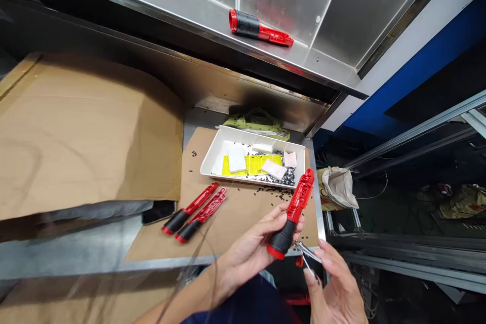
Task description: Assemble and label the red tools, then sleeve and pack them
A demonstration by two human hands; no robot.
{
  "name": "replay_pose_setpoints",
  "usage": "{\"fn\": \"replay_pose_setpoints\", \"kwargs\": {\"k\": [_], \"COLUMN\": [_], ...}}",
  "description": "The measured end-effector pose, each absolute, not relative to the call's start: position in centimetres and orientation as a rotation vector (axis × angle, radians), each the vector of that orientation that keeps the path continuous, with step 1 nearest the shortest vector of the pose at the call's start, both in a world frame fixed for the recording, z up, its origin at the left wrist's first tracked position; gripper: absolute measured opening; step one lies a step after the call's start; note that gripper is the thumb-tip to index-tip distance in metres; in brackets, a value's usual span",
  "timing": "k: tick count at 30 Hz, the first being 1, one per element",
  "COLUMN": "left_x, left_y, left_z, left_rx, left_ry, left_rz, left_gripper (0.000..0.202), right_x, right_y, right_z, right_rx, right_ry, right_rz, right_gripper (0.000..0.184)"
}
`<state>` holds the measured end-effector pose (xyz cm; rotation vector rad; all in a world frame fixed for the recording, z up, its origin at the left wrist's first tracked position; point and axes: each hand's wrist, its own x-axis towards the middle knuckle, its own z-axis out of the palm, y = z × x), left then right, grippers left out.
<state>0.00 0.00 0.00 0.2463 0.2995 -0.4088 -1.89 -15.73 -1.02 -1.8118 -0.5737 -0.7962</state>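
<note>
My left hand [255,244] is closed around a red and black tool handle [292,210], gripping its black end with the red part pointing up and away. Just below it, my right hand [334,286] pinches a pair of metal tweezers [308,254], whose tips sit near the handle's black end. Two more red and black handles [193,212] lie side by side on a cardboard sheet [235,223] to the left of my hands.
A white tray [212,154] with small black screws, white pads and a yellow sheet sits behind the handles. Loose screws dot the cardboard. Another handle [258,28] lies on the steel shelf above. A big cardboard box [83,126] fills the left. A crumpled bag [337,187] hangs right.
</note>
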Motion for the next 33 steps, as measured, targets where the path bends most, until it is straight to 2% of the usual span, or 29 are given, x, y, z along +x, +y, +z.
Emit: {"fn": "replay_pose_setpoints", "kwargs": {"k": [5,12,22,33], "left_x": [-0.21,-0.17,-0.42,-0.37], "left_y": [0.12,0.12,0.10,-0.17], "left_z": [0.16,0.29,0.50,0.41], "left_rx": [0.276,0.327,0.344,0.292], "left_ry": [0.289,0.303,0.282,0.238], "left_rz": [-0.415,-0.431,-0.429,-0.447], "left_gripper": [0.044,0.054,0.049,0.040], "right_x": [-1.59,-1.92,-1.91,-2.17], "right_y": [-16.55,-16.34,-16.49,-16.63], "right_z": [-1.45,-1.25,-0.89,-1.05], "right_rx": [-1.952,-1.997,-2.039,-2.024], "right_ry": [-0.653,-0.687,-0.724,-0.675], "right_rz": [-0.898,-0.872,-0.869,-0.921], "right_gripper": [0.021,0.022,0.021,0.012]}}
